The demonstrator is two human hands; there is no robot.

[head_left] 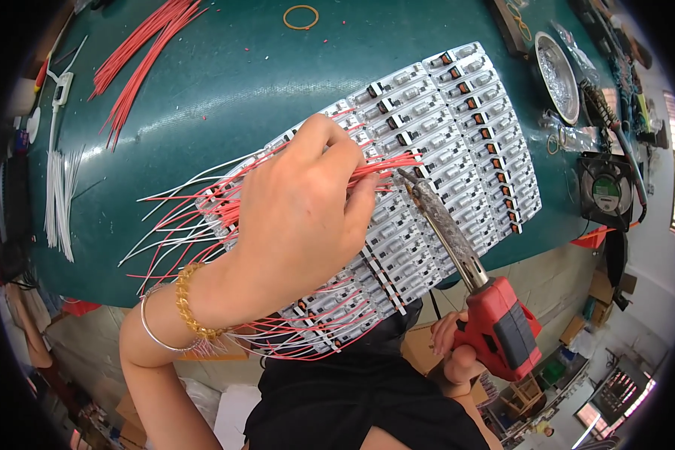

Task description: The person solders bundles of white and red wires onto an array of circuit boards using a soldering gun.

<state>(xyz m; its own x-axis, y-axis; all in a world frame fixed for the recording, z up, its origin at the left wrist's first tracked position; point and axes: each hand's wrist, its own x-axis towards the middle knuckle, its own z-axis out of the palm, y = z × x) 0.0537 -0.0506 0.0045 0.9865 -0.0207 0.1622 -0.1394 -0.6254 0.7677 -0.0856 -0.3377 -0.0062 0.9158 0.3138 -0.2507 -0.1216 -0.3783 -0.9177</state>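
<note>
My left hand [300, 217] rests over a grid of small white circuit boards [457, 150] on the green table [225, 82], its fingertips pinching a bunch of thin red wires [386, 165]. My right hand [454, 352] grips the red handle of a soldering iron [495, 315]. The iron's dark tip [405, 178] touches a board right beside the pinched wires. Many red and white wire leads [180, 225] fan out to the left from the boards under my wrist, which wears gold and silver bracelets.
Loose red wires [138, 56] lie at the far left, with a bundle of white wires [60, 195] nearer the left edge. A rubber band [300, 16] lies at the top. A metal dish [559, 75], a small black fan [606, 191] and cables crowd the right edge.
</note>
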